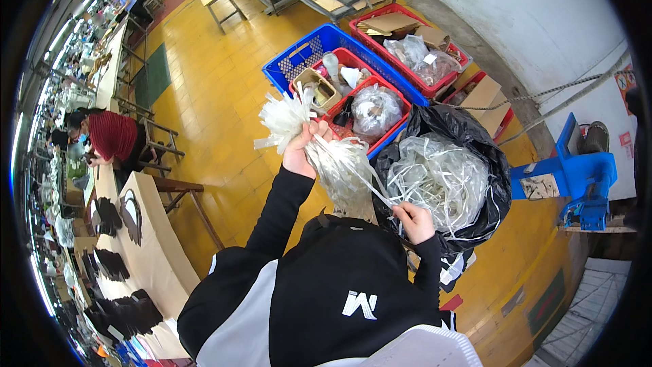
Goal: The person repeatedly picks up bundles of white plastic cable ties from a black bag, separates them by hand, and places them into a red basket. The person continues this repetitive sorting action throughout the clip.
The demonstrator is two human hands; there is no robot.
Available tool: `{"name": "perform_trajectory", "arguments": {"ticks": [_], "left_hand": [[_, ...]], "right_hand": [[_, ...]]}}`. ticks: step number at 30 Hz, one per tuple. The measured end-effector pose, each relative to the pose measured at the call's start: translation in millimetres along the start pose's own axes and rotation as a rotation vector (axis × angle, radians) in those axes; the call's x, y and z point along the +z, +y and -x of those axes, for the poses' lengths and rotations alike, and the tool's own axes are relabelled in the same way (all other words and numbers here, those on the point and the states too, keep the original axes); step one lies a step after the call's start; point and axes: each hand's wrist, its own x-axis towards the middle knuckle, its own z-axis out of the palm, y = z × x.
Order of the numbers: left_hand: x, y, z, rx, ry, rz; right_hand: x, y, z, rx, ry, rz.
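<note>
My left hand (pixel 303 148) is closed round the middle of a bunch of whitish translucent plastic strips (pixel 288 119). Their looped ends fan out above the fist, and the rest hangs below it in a long tail. My right hand (pixel 414 221) pinches the end of one strip, which runs taut up to the left hand. Just beyond the right hand stands a black plastic bag (pixel 501 175) with its mouth spread wide. Inside it lies a tangled heap of similar clear and white strips (pixel 438 183).
Past my hands are a blue crate (pixel 288 64) and a red crate (pixel 445 80) with bagged items. A blue metal machine (pixel 584 177) stands at the right, near a white wall (pixel 502 7). Dark cut pieces (pixel 125 312) lie on a table at left, where a seated person (pixel 115 134) works.
</note>
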Motion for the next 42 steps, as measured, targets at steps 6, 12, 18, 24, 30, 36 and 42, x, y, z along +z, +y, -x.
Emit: {"name": "perform_trajectory", "arguments": {"ticks": [6,12,18,24,30,36,42], "left_hand": [[8,69,-6,0.305,0.456,-0.344],[-41,331,67,0.683,0.271,-0.523],[46,401,165,1.559,1.238,-1.658],[72,431,220,1.922,1.226,-1.388],[32,355,158,1.276,0.882,-1.202],[-42,235,98,0.485,0.423,-0.696],[-37,16,62,-0.146,0.334,-0.692]], "right_hand": [[-7,23,8,0.000,0.055,0.184],[-4,52,10,-0.106,0.013,0.085],[9,115,24,0.106,0.064,0.480],[6,214,-9,0.156,0.388,0.306],[-4,290,-56,0.603,0.420,0.478],[-33,236,-55,0.264,0.754,0.266],[-44,56,-31,0.101,0.471,-0.546]]}}
